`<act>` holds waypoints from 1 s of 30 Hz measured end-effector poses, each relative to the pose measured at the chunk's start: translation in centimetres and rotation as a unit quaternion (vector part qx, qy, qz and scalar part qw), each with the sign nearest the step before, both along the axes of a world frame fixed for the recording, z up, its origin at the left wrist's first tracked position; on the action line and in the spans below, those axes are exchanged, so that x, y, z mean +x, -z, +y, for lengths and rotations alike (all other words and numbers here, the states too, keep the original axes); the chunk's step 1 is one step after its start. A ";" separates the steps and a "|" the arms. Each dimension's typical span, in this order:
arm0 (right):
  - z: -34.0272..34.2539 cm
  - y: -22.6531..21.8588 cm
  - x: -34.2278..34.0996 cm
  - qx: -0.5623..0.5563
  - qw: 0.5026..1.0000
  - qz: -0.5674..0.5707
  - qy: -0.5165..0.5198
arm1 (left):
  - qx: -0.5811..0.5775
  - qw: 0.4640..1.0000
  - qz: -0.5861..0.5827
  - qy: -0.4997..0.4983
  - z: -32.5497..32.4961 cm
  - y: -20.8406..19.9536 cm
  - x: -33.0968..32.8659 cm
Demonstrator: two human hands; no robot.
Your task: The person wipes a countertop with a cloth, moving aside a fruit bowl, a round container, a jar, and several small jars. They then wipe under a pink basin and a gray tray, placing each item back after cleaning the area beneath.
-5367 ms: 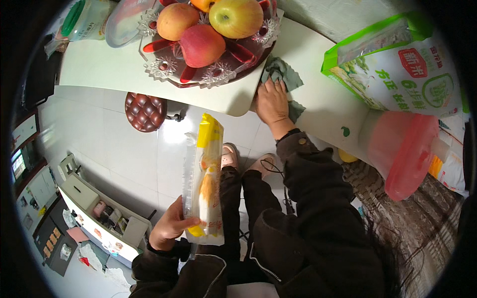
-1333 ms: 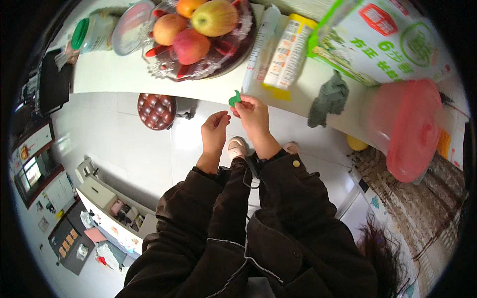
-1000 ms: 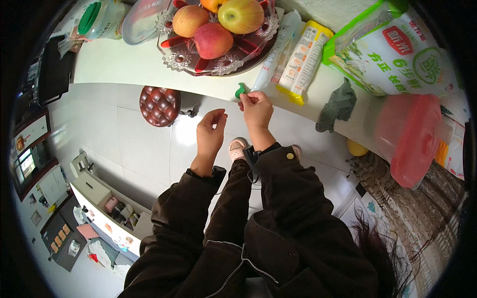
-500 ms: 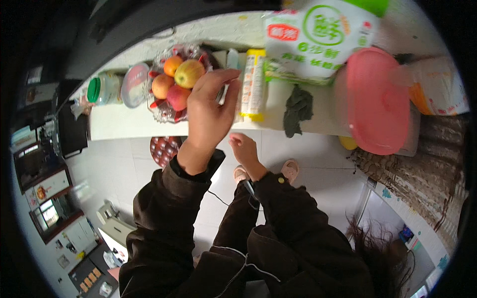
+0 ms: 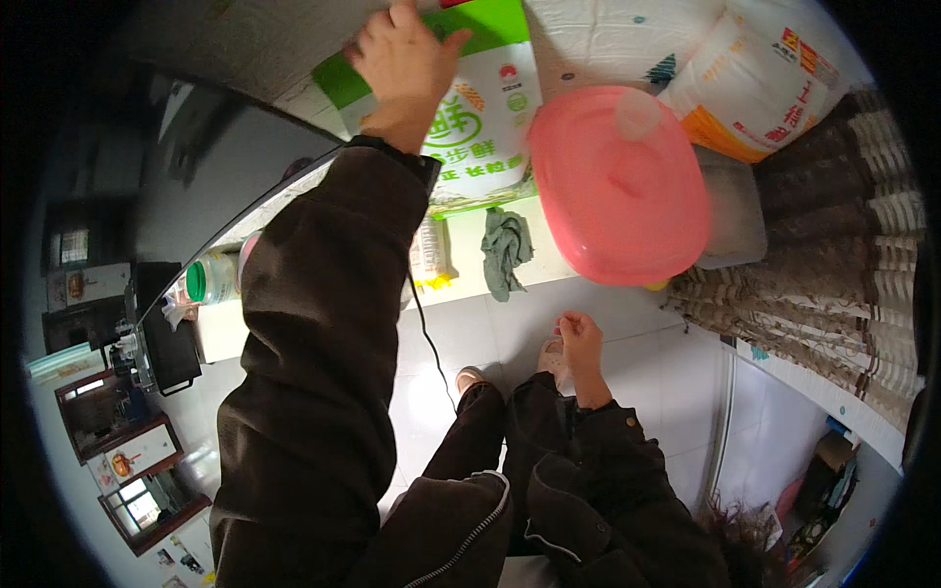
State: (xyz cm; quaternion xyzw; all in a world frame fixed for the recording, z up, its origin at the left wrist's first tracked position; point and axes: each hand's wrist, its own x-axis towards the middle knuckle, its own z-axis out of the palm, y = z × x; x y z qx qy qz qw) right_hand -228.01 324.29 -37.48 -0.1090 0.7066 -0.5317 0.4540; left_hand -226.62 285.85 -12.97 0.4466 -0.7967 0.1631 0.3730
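Observation:
My left hand (image 5: 407, 61) reaches far forward and lies over the green top of a white and green plastic bag (image 5: 490, 113). Its fingers are spread, with the thumb out to the right, and they do not appear to grip the bag. The bag leans at the back of the white ledge. Lower and to the right, my right hand (image 5: 582, 353) hangs above the floor with its fingers curled in and nothing visible in them. A crumpled grey-green cloth (image 5: 505, 253) drapes over the ledge's front edge, below the bag.
A pink-lidded plastic box (image 5: 622, 196) stands right of the bag. Behind it are a white and orange package (image 5: 750, 88) and a clear container (image 5: 735, 211). A black screen (image 5: 211, 157) and a green-lidded jar (image 5: 199, 281) are at left, a brown curtain (image 5: 823, 225) at right.
My left hand has moved forward onto the bag's top, and its sleeve now hides the fruit bowl. My right hand has shifted right and back. The view has swung to the right.

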 end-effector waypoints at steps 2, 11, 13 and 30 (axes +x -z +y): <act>0.2 -1.3 -1.1 -0.012 0.999 -0.028 0.028 | 0.038 0.994 -0.097 -0.045 -0.3 -0.1 0.4; -5.5 -8.3 -3.1 -0.075 0.986 -0.137 0.064 | 0.137 0.982 -0.101 0.076 5.8 -0.8 3.0; -6.4 -9.0 -3.3 -0.080 0.976 -0.174 0.101 | 0.149 0.980 -0.084 0.097 7.3 -1.3 3.7; -8.3 -8.3 -2.1 -0.136 0.957 -0.192 0.170 | 0.108 0.984 -0.103 0.101 11.7 5.1 2.7</act>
